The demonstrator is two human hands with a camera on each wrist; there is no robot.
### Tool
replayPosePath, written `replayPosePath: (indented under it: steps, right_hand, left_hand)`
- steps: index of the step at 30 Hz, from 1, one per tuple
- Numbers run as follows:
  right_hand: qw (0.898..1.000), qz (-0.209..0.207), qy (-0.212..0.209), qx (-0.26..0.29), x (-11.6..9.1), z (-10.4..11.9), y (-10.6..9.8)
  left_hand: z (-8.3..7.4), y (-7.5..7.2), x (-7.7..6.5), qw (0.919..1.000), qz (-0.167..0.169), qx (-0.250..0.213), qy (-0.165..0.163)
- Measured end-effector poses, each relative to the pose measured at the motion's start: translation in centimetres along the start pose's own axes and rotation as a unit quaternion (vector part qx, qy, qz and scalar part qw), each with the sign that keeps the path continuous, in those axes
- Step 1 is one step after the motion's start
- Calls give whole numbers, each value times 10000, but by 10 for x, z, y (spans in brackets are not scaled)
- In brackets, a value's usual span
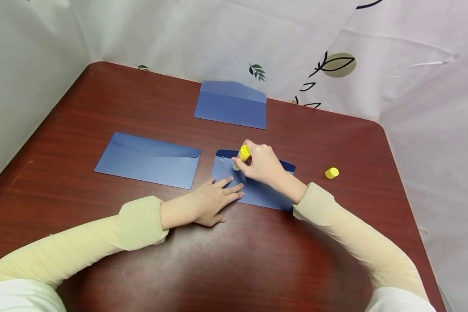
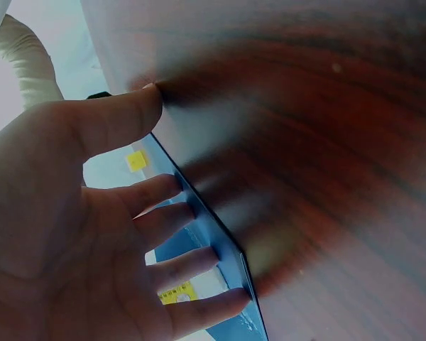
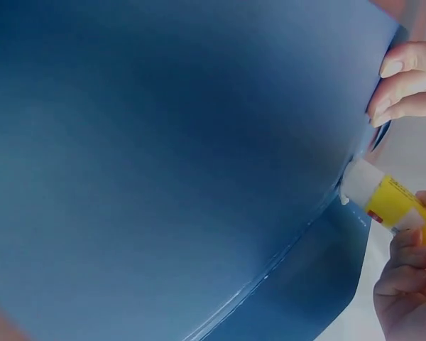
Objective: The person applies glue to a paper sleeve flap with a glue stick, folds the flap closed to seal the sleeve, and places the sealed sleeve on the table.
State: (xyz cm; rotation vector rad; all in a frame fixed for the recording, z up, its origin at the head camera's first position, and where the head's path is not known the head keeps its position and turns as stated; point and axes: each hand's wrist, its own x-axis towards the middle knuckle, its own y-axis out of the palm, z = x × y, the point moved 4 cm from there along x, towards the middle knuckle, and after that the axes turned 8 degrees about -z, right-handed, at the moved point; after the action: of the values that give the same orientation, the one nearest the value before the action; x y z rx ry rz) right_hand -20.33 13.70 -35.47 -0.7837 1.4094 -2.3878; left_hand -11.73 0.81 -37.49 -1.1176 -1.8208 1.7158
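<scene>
The right hand point(image 1: 263, 162) curls its fingers round a glue stick point(image 1: 244, 152) touching an envelope point(image 1: 264, 193). The left hand point(image 1: 209, 201), fingers spread, touches that envelope.

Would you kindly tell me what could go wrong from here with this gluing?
The envelope could slide under the glue stick if the left hand, its fingers resting on it, lifts.
The glue streaks along its fold might smear onto a hand.
The yellow cap, loose on the table, might get knocked away, leaving the stick to dry.
</scene>
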Motion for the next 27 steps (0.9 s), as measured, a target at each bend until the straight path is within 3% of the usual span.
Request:
replayPosePath:
  steps: [15,27]
  right_hand:
    - [9980,-392,433,-253,-43,-42,-36]
    - [9898,-720,984,-732,-81,-77,-65]
  left_hand:
    - [-1,0,1,9998,-20,-214,-43]
    - [0,1,-1,9994,-54,-338,-41]
